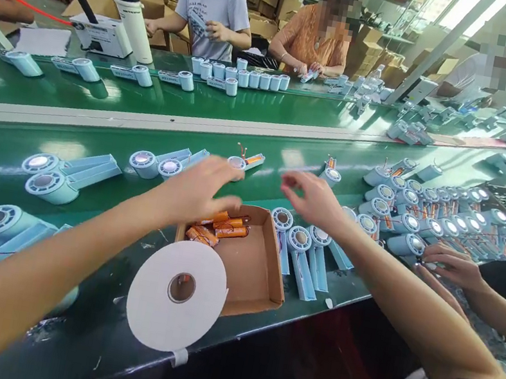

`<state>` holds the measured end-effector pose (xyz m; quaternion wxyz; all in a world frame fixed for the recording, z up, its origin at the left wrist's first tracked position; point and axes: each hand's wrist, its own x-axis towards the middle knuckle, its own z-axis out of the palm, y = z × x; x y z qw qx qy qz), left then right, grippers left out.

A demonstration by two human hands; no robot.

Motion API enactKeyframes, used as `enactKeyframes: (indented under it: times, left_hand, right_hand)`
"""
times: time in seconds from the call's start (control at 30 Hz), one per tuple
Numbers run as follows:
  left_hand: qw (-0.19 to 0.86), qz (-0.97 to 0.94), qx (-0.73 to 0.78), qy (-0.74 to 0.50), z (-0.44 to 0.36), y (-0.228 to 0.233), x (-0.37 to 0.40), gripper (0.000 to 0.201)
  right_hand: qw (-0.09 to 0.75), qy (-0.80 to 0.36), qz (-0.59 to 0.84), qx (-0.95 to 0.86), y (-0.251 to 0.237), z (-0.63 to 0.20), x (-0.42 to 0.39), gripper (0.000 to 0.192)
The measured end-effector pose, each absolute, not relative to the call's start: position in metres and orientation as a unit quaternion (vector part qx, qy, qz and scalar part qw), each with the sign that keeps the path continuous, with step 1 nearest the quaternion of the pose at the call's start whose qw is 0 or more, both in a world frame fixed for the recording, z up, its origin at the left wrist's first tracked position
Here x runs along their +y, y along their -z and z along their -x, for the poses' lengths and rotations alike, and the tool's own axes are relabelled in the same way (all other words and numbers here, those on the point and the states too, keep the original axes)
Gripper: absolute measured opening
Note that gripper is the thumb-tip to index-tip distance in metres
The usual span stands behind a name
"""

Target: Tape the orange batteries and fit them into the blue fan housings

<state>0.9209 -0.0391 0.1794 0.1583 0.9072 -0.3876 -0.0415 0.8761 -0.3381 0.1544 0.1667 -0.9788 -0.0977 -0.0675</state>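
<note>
My left hand [199,190] reaches forward over the green belt, fingers curled, hovering above orange cells [222,224] in a shallow cardboard tray [252,274]. Whether it holds anything I cannot tell. My right hand [312,201] is stretched out with fingers spread and empty, just above three light blue fan bodies [302,244] lying beside the tray. A further fan body with orange wiring [244,162] lies just beyond both hands. A white tape roll [177,294] rests on the tray's near left corner.
Light blue fan bodies lie along the belt at left [54,177] and in a dense pile at right [425,213]. A co-worker's hands [450,263] work at that pile. People sit across the far belt [216,7], with a white bottle [133,21] there.
</note>
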Motion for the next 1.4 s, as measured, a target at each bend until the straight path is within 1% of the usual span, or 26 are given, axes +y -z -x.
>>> enactKeyframes:
  times: [0.03, 0.07, 0.1, 0.13, 0.17, 0.23, 0.27, 0.37, 0.4, 0.43, 0.53, 0.67, 0.77, 0.93, 1.0, 1.1, 1.17, 1.23, 1.27, 1.3, 1.33, 1.37, 1.4]
  left_hand:
    - [0.162, -0.883, -0.436, 0.065, -0.892, -0.179, -0.01, 0.052]
    - [0.172, -0.837, -0.516, 0.061, -0.864, -0.175, 0.018, 0.059]
    - [0.149, -0.829, -0.537, 0.049, -0.839, -0.168, 0.044, 0.074]
    - [0.116, -0.845, -0.521, 0.024, -0.817, -0.16, 0.065, 0.092]
    - [0.095, -0.849, -0.52, -0.012, -0.8, -0.151, 0.081, 0.099]
    - [0.064, -0.862, -0.5, -0.056, -0.776, -0.135, 0.101, 0.088]
    - [0.068, -0.864, -0.494, -0.072, -0.768, -0.129, 0.106, 0.08]
    - [0.134, -0.887, -0.422, -0.132, -0.748, -0.122, 0.119, 0.05]
    - [0.158, -0.898, -0.378, -0.161, -0.74, -0.12, 0.125, 0.044]
    - [0.175, -0.91, -0.327, -0.187, -0.732, -0.117, 0.131, 0.042]
    - [0.193, -0.928, -0.232, -0.219, -0.711, -0.103, 0.141, 0.043]
    - [0.227, -0.922, -0.235, -0.209, -0.702, -0.082, 0.127, 0.041]
    - [0.241, -0.912, -0.253, -0.213, -0.706, -0.079, 0.11, 0.039]
    - [0.25, -0.907, -0.272, -0.203, -0.71, -0.084, 0.104, 0.042]
    - [0.246, -0.909, -0.275, -0.194, -0.708, -0.085, 0.107, 0.043]
    - [0.244, -0.908, -0.276, -0.201, -0.706, -0.085, 0.109, 0.041]
    - [0.242, -0.906, -0.277, -0.208, -0.705, -0.084, 0.109, 0.039]
    - [0.235, -0.907, -0.28, -0.209, -0.704, -0.083, 0.109, 0.039]
    - [0.229, -0.908, -0.284, -0.206, -0.703, -0.083, 0.109, 0.04]
    - [0.223, -0.909, -0.287, -0.202, -0.702, -0.084, 0.11, 0.041]
    - [0.217, -0.911, -0.29, -0.197, -0.701, -0.085, 0.111, 0.041]
    - [0.212, -0.912, -0.292, -0.193, -0.7, -0.086, 0.112, 0.042]
    - [0.21, -0.913, -0.294, -0.191, -0.699, -0.088, 0.113, 0.041]
  right_hand:
    - [0.172, 0.052, 0.97, -0.162, -0.153, -0.859, -0.336, 0.024]
    - [0.167, 0.025, 0.96, -0.221, -0.15, -0.844, -0.329, 0.022]
    - [0.15, -0.005, 0.951, -0.27, -0.147, -0.833, -0.318, 0.022]
    - [0.123, -0.03, 0.944, -0.304, -0.144, -0.826, -0.304, 0.021]
    - [0.094, -0.047, 0.939, -0.326, -0.142, -0.823, -0.288, 0.02]
    - [0.055, -0.059, 0.935, -0.346, -0.14, -0.827, -0.254, 0.022]
    - [0.053, -0.058, 0.933, -0.351, -0.14, -0.831, -0.238, 0.023]
    - [0.076, -0.053, 0.935, -0.344, -0.141, -0.841, -0.2, 0.029]
    - [0.078, -0.059, 0.941, -0.324, -0.14, -0.842, -0.19, 0.032]
    - [0.077, -0.069, 0.948, -0.302, -0.139, -0.843, -0.183, 0.036]
    - [0.071, -0.092, 0.957, -0.266, -0.13, -0.842, -0.169, 0.045]
    - [0.075, -0.07, 0.954, -0.282, -0.118, -0.843, -0.166, 0.045]
    - [0.087, -0.048, 0.948, -0.302, -0.113, -0.841, -0.167, 0.041]
    - [0.114, -0.109, 0.918, -0.364, -0.112, -0.827, -0.173, 0.023]
    - [0.121, -0.121, 0.896, -0.41, -0.112, -0.818, -0.177, 0.021]
    - [0.082, -0.102, 0.883, -0.45, -0.111, -0.807, -0.183, 0.03]
    - [0.03, -0.059, 0.889, -0.453, -0.111, -0.804, -0.184, 0.03]
    - [0.008, -0.031, 0.885, -0.465, -0.112, -0.807, -0.186, 0.027]
    - [0.021, -0.024, 0.882, -0.471, -0.113, -0.809, -0.187, 0.024]
    - [0.053, -0.02, 0.881, -0.47, -0.115, -0.812, -0.19, 0.021]
    - [0.106, -0.017, 0.884, -0.455, -0.117, -0.814, -0.194, 0.018]
    - [0.183, -0.014, 0.889, -0.42, -0.119, -0.815, -0.199, 0.016]
    - [0.283, -0.012, 0.886, -0.367, -0.121, -0.816, -0.205, 0.017]
